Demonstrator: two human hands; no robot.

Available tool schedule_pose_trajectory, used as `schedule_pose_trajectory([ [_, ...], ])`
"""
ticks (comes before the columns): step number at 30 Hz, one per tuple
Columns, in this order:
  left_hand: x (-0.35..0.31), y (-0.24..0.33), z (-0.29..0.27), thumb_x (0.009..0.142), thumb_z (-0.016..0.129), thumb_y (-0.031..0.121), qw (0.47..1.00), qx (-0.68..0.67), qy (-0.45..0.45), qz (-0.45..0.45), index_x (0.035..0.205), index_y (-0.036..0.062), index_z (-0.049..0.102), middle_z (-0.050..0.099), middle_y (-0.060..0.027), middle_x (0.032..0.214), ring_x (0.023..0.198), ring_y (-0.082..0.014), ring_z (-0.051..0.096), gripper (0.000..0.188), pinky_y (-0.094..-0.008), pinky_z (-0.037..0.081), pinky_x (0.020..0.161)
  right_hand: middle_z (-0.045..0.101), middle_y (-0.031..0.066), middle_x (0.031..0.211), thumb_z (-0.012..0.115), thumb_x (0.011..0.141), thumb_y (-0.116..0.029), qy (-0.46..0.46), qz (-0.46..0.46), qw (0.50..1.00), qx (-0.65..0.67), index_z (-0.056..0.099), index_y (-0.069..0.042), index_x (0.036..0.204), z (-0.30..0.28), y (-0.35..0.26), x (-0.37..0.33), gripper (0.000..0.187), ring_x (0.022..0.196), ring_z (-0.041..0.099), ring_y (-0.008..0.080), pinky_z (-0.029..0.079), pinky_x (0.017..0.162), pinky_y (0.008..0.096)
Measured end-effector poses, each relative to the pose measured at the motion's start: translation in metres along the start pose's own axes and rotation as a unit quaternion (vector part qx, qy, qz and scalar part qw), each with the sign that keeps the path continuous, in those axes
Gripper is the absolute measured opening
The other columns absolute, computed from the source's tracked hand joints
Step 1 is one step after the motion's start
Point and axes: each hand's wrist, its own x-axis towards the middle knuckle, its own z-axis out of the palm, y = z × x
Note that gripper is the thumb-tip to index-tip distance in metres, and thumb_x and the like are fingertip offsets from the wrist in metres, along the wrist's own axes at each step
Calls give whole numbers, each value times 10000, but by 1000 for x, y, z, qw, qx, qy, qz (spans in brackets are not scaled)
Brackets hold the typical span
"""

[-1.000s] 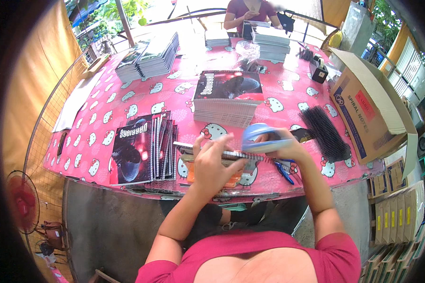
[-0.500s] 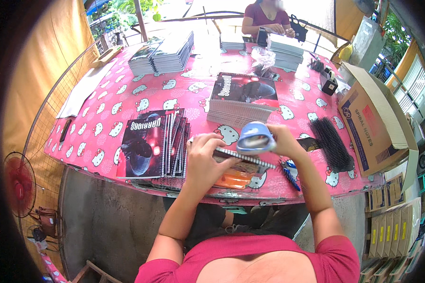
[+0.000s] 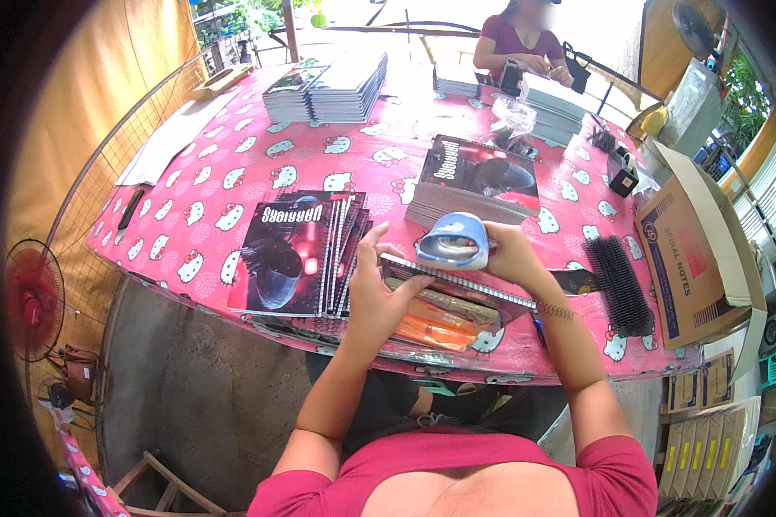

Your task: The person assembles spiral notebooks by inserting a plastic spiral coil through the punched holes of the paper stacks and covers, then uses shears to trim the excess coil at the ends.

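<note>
My left hand [image 3: 376, 289] grips a spiral notebook [image 3: 510, 295] by its left end, thumb on the near side, holding the bound edge up. A dark coil [image 3: 559, 312] runs out past the notebook's right end, beside my right forearm. My right hand [image 3: 510, 252] is closed round a rounded blue-and-white tool [image 3: 453, 237] with an open hollow end, held just above the bound edge. Its exact kind cannot be made out. Beneath the notebook lies an orange packet [image 3: 444, 326]. Left of my left hand, several bound notebooks [image 3: 276, 250] with dark red covers lie overlapped.
Beyond my hands stands a stack of notebooks [image 3: 478, 177]. A heap of black coils [image 3: 619, 284] and an open cardboard box [image 3: 690, 250] are at right. Taller book stacks [image 3: 341, 90] stand at the back. A person [image 3: 526, 47] sits across the pink table [image 3: 207, 202].
The view has shifted, so the table sits further right. The blue tool has moved left along the bound edge, and a loose coil end now shows past the notebook's right end.
</note>
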Motion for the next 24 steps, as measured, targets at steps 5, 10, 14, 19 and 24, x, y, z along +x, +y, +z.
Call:
schedule_pose_trajectory([
  [5,2,-15,-4,756,707,-97,983,-181,13,-38,1284,-14,416,558,-90,1059,1000,-141,578,608,-267,477,884,697,53,884,752,646,-7,-75,-44,993,85,659,12,1001,-5,-15,-4,367,803,624,99,524,760,291],
  [10,-1,-22,-15,787,667,-112,968,-228,21,-104,1161,-62,580,652,-106,1025,929,-117,627,388,-234,517,819,698,48,878,761,633,-19,-89,-14,990,111,656,-3,1013,3,-6,7,394,819,611,78,510,761,291],
  [14,0,-18,-19,790,671,-107,965,-223,14,-133,1119,-67,620,668,-97,1006,904,-115,639,335,-220,526,792,694,79,880,738,678,-70,-21,3,998,-57,651,-24,973,19,38,-5,311,809,647,175,516,721,326],
  [19,6,-10,-20,758,765,22,945,-282,-29,-165,921,0,670,677,-56,903,869,-113,622,190,-273,505,807,644,145,1059,682,730,-214,103,139,906,-385,615,-56,929,6,61,-56,263,1018,593,355,516,743,454],
  [24,29,51,-11,669,823,28,970,-32,8,241,810,39,670,684,-81,824,802,-187,663,208,-285,520,721,536,207,1250,710,755,-309,90,56,932,-346,582,-41,1117,8,87,-103,469,1155,505,381,440,929,467],
])
